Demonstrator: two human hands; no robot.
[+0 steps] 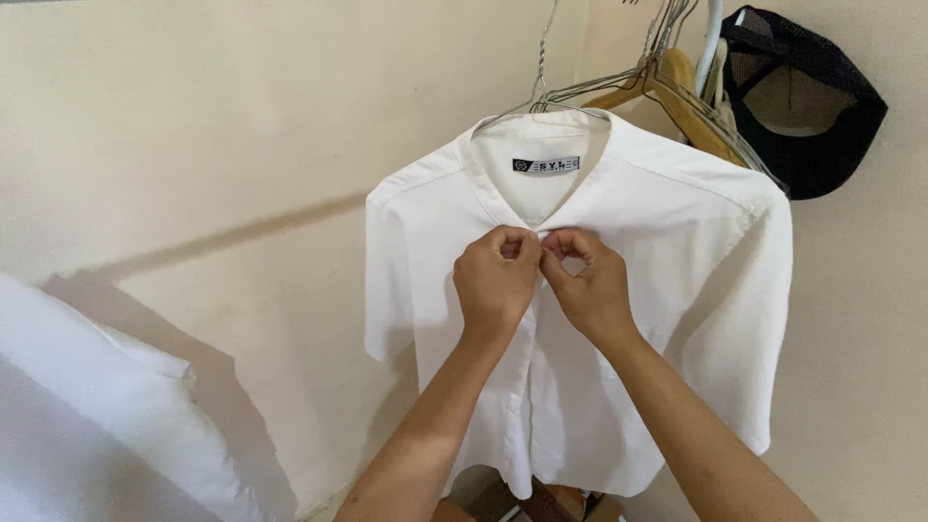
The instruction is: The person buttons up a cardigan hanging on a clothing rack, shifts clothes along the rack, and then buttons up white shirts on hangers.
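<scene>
Buttoning under way at the top of a white shirt (667, 290), hung on a wire hanger (541, 97) against a cream wall (193, 145). Left hand (495, 285) curled shut, thumb and forefinger pinching the shirt's left-hand front edge just below the collar opening. Right hand (588, 280) likewise closed, fingertips pinching the other edge, knuckles almost touching the left's. Top button itself hidden between the fingertips, so impossible to tell whether through its hole or not. Judged as the first fastening, with the placket (530, 406) below hanging loose and slightly parted down to the hem. Next move likely calling for a small push of button through hole while holding both edges taut, then a shift of both hands down the placket to the following button. Shirt facing outward, collar label showing above the hands, both grips meeting right at its centre line, high on the chest. Wooden hangers (677, 97) and a dark cap (807, 106) up at the right; white cloth (87, 416) at lower left, well apart.
</scene>
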